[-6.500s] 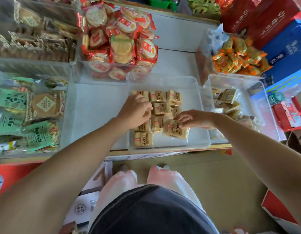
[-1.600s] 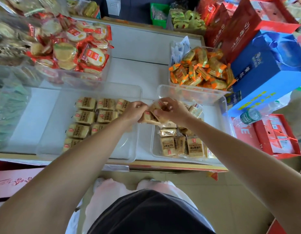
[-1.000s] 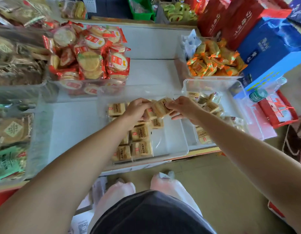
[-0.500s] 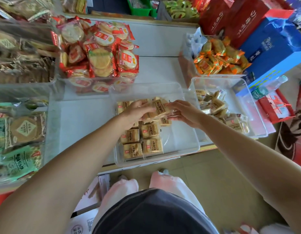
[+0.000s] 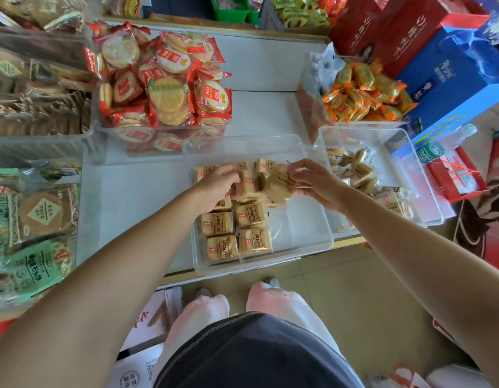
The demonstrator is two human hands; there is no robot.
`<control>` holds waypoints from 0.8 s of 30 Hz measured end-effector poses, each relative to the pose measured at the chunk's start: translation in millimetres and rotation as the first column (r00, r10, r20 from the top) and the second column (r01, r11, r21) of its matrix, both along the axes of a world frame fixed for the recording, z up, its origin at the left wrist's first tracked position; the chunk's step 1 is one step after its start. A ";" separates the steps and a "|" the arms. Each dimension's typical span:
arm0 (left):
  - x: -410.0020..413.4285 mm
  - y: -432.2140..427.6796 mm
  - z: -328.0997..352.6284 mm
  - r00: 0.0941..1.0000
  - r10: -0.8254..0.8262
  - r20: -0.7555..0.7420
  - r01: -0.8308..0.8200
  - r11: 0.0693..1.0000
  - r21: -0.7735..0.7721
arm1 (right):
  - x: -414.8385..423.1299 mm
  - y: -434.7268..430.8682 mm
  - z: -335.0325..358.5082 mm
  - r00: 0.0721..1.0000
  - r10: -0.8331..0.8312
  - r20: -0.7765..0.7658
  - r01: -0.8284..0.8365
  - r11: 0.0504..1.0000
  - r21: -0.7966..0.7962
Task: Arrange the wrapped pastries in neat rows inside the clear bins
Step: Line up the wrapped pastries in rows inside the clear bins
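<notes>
Over the far half of the middle clear bin, at the front edge of a shop counter, a wrapped pastry is hanging in the air, pinched by its wrapper between the thumb and fingertips of the right hand. Just beside it the left hand is curling its fingers round a second pastry, though motion blur is making the exact grip hard to read. Under both hands, the rows of pastries are lying label-up in tidy columns along the bin's left side, running from the near wall towards the far one, while the right side of its floor is showing bare plastic. A second and a half earlier the two hands were meeting over the gap between this bin and the right-hand bin, holding a clutch of packs; they are now standing squarely over the middle bin, so the fresh packs are arriving where the rows are being built. Judging by the bare strip, another column is probably starting next, and the loose pastries tumbled in the right-hand bin are suggesting the job is well short of done. Farther back on the counter, red-wrapped rice crackers and orange-wrapped sweets are filling their own bins, with a blue gift box standing off the right edge
</notes>
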State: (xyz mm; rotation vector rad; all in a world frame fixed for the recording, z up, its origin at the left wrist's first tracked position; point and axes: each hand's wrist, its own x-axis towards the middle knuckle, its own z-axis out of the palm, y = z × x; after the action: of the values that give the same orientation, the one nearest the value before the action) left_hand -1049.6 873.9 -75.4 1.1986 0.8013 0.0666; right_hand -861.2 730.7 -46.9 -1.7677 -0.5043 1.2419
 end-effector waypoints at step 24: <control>0.3 -7.6 -11.6 0.990 -0.086 -0.114 0.091 0.995 0.038 | -13.4 12.1 -5.1 0.967 0.237 0.097 -0.229 0.969 -0.089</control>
State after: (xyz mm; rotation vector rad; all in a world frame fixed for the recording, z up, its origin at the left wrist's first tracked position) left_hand -1049.3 866.4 -87.0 1.2865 0.8470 -0.0570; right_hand -874.5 742.8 -52.0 -1.8883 -0.7535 1.3473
